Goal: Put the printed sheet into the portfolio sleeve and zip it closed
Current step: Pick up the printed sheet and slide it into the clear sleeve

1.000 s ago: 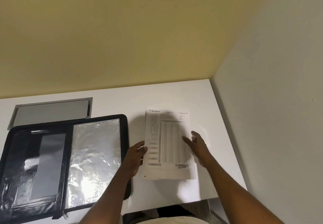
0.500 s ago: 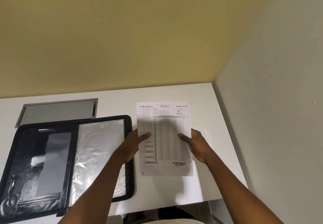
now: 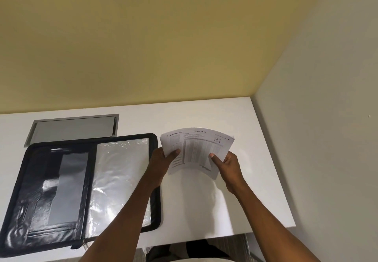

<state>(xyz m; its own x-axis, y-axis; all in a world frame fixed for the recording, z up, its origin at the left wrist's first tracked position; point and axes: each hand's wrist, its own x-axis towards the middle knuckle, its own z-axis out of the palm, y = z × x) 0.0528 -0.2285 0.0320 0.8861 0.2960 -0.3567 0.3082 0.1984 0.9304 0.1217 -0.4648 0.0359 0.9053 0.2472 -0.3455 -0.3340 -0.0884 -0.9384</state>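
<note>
A white surface (image 3: 204, 118) fills the corner between a yellow wall and a pale one, with a grey metal hatch (image 3: 73, 127) set into it. The printed sheet (image 3: 196, 149) hangs in the air just right of the open portfolio (image 3: 92, 139), bowed into an arch. The left hand (image 3: 161, 163) and right hand (image 3: 227, 165) each keep a closed pinch grip on a side edge, thumb on top. It looks best to ease the bow flat first, then feed one edge squarely into the clear sleeve (image 3: 118, 169). Its mouth cannot be made out. The sleeve is glossy and crinkled; the case is black, shiny and round-cornered.
</note>
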